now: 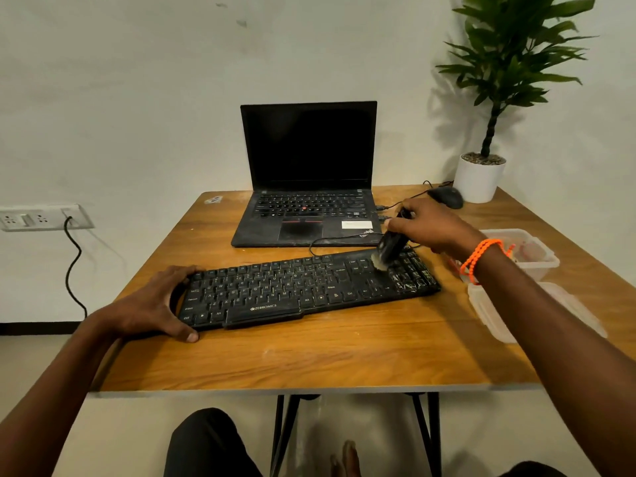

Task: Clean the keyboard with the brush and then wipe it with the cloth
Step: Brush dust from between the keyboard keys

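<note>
Wooden table (309,356) bears a keyboard (303,290) marked ZEBRONICS, being brushed.

From my remote seat, the one brand I can read outright is "ZEBRONICS", printed in white on the front lip of the black keyboard (306,290), just below its space bar. The same keyboard carries white key legends; "Ctrl" and "Alt" are legible on the bottom row, and single letters show on the rows above, though most are too small for me to make out. The open laptop (306,187) bears a white sticker on its palm rest and a slanted logo at its corner, both unreadable.
</note>
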